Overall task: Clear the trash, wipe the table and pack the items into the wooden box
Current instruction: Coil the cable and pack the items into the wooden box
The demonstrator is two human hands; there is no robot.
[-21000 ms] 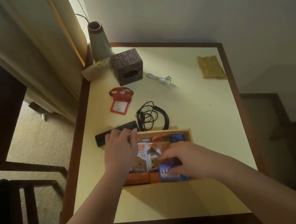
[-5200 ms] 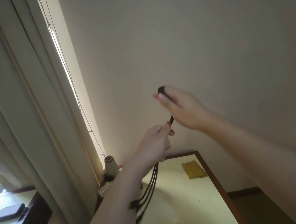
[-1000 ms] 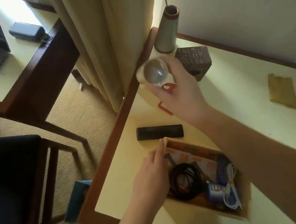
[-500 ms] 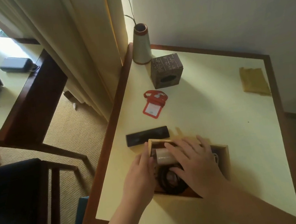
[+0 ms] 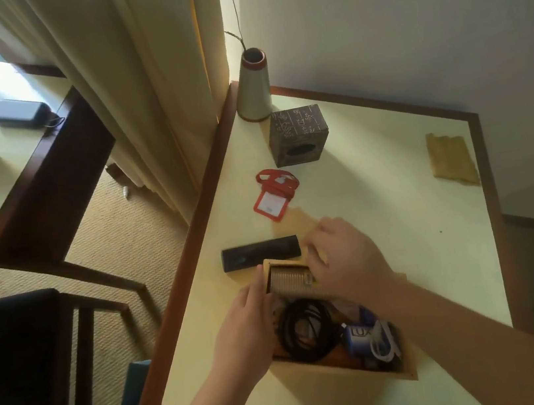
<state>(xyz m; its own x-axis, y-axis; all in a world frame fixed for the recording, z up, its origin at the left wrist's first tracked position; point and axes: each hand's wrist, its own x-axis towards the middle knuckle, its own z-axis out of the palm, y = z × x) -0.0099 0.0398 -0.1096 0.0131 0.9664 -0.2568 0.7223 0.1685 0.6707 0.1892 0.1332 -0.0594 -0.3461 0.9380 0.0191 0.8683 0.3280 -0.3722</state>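
Head view: the ribbed cup point(image 5: 289, 279), a second ago in the air, now lies in the wooden box's point(image 5: 339, 370) far-left corner; right hand point(image 5: 343, 260) fingers curl on it, left hand point(image 5: 247, 337) steadies the wall. Remote point(image 5: 261, 253) and red tag point(image 5: 274, 192) remain on the tabletop point(image 5: 399, 217).

Single head-worn view, looking steeply down and forward, close over table point(image 5: 399, 217), wide-angle

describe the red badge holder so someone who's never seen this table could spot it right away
Start at the cream table and find the tall cone vase in its far left corner. Nearer than the patterned brown cube beside it lies the red badge holder, flat. It is the only red thing, with a coiled strap and pale window.
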